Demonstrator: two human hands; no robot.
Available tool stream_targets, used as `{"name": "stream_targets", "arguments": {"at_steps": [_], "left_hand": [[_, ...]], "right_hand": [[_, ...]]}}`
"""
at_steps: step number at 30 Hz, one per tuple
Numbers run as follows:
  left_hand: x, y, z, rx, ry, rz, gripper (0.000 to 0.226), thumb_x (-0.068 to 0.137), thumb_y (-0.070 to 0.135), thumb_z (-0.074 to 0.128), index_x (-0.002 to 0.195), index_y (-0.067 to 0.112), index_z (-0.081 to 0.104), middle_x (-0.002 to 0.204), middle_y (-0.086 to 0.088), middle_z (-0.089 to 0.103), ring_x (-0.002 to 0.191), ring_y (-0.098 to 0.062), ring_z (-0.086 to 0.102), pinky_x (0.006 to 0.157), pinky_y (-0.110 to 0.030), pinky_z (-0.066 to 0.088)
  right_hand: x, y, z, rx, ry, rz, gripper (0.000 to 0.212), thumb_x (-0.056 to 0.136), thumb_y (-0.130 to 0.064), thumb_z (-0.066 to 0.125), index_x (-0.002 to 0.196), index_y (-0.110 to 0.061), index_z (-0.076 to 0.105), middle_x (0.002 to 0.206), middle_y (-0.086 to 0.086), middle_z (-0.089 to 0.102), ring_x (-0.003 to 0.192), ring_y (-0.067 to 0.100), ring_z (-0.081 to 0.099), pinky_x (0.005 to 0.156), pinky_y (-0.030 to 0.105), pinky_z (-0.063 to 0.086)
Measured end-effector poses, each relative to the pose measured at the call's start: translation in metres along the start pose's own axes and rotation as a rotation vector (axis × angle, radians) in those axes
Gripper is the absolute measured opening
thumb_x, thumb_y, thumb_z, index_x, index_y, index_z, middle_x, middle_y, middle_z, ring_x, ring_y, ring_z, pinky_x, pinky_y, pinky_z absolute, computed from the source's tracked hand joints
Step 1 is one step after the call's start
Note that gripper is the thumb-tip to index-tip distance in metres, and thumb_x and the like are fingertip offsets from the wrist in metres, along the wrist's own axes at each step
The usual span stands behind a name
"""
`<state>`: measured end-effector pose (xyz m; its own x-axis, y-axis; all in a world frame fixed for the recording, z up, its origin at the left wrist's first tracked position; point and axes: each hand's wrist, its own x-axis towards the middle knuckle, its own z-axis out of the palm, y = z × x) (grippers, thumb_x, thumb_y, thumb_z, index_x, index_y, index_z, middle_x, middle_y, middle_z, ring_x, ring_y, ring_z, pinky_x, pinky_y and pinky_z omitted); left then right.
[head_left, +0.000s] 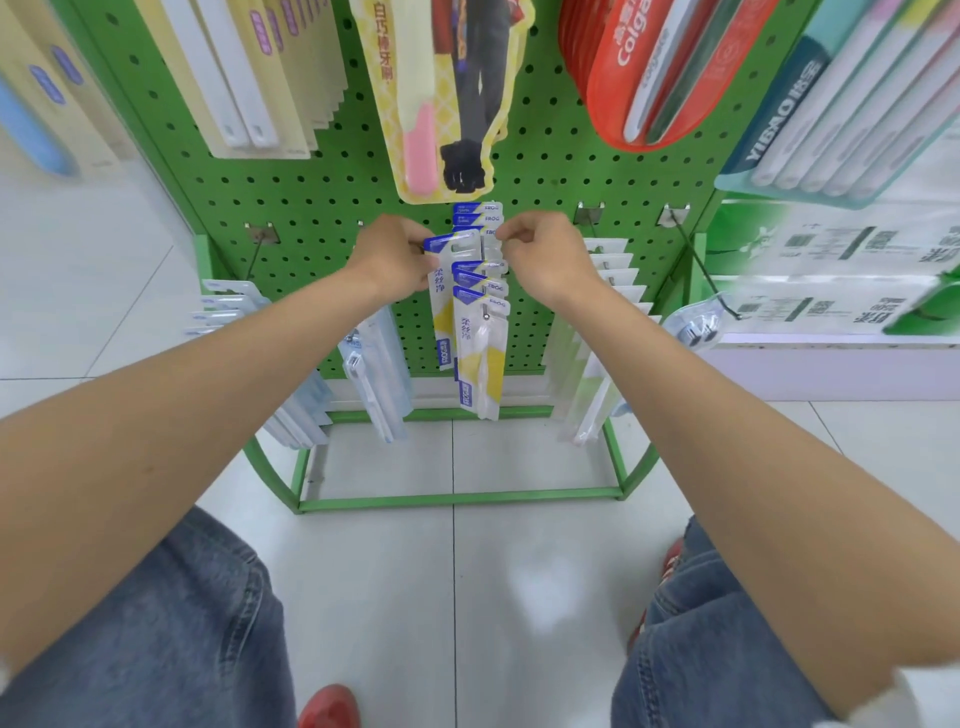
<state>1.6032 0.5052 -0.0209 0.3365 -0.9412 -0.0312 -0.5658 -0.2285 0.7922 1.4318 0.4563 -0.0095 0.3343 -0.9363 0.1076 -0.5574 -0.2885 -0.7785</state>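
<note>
Several blue, white and yellow toothbrush packs (480, 353) hang in a row on a metal hook at the middle of a green pegboard rack (545, 156). My left hand (395, 254) pinches the top left corner of one pack (451, 254) in that row. From the other side, my right hand (545, 249) pinches the pack's top right edge at the hook. Both hands are at the same height, a pack's width apart.
Other toothbrush packs hang left (228, 312) and right (613, 291) on the same row, and larger packs (670, 78) hang above. Two bare hooks (696, 260) stick out at right. A white shelf (841, 322) with green boxes stands right. Grey floor tiles (467, 597) lie below.
</note>
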Motion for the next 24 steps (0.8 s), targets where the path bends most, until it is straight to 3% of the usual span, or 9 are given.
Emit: {"name": "stream_targets", "arguments": {"at_steps": [6, 13, 16, 20, 24], "left_hand": [[0.008, 0.002, 0.002, 0.002, -0.048, 0.038, 0.018, 0.099, 0.005, 0.052, 0.113, 0.008, 0.064, 0.113, -0.016, 0.068, 0.103, -0.026, 0.067, 0.084, -0.031, 0.057], [0.009, 0.001, -0.004, 0.030, -0.119, 0.032, 0.023, 0.100, 0.009, 0.052, 0.121, 0.007, 0.061, 0.118, -0.014, 0.066, 0.107, -0.027, 0.065, 0.088, -0.035, 0.056], [0.008, 0.000, 0.000, 0.026, -0.124, 0.026, 0.023, 0.100, 0.010, 0.053, 0.121, 0.007, 0.062, 0.118, -0.014, 0.066, 0.106, -0.028, 0.065, 0.087, -0.035, 0.056], [0.006, 0.006, 0.011, -0.061, -0.129, 0.056, 0.021, 0.099, 0.006, 0.054, 0.118, 0.007, 0.064, 0.107, -0.011, 0.069, 0.095, -0.023, 0.068, 0.089, -0.036, 0.057], [0.007, 0.011, 0.018, -0.087, -0.045, 0.052, 0.016, 0.099, 0.005, 0.053, 0.113, 0.005, 0.060, 0.093, -0.010, 0.068, 0.079, -0.015, 0.066, 0.080, -0.028, 0.058]], "right_hand": [[0.006, 0.002, 0.002, 0.018, 0.005, -0.006, 0.031, 0.096, -0.004, 0.043, 0.117, -0.012, 0.063, 0.071, -0.003, 0.054, 0.049, 0.013, 0.040, 0.048, 0.023, 0.035], [0.005, 0.006, 0.003, 0.007, -0.033, -0.027, 0.032, 0.097, -0.005, 0.042, 0.122, -0.012, 0.062, 0.065, -0.003, 0.049, 0.047, 0.011, 0.040, 0.040, 0.016, 0.032], [0.002, 0.006, 0.003, -0.004, -0.035, -0.030, 0.031, 0.098, -0.006, 0.043, 0.123, -0.012, 0.062, 0.069, -0.005, 0.050, 0.051, 0.010, 0.043, 0.045, 0.018, 0.035], [0.002, 0.007, 0.001, -0.009, -0.028, -0.022, 0.031, 0.098, -0.007, 0.044, 0.124, -0.011, 0.061, 0.073, -0.006, 0.052, 0.054, 0.010, 0.045, 0.044, 0.015, 0.034], [0.001, 0.009, 0.000, -0.017, -0.025, -0.018, 0.032, 0.098, -0.008, 0.043, 0.126, -0.010, 0.059, 0.074, -0.007, 0.053, 0.053, 0.010, 0.045, 0.041, 0.014, 0.035]]}}
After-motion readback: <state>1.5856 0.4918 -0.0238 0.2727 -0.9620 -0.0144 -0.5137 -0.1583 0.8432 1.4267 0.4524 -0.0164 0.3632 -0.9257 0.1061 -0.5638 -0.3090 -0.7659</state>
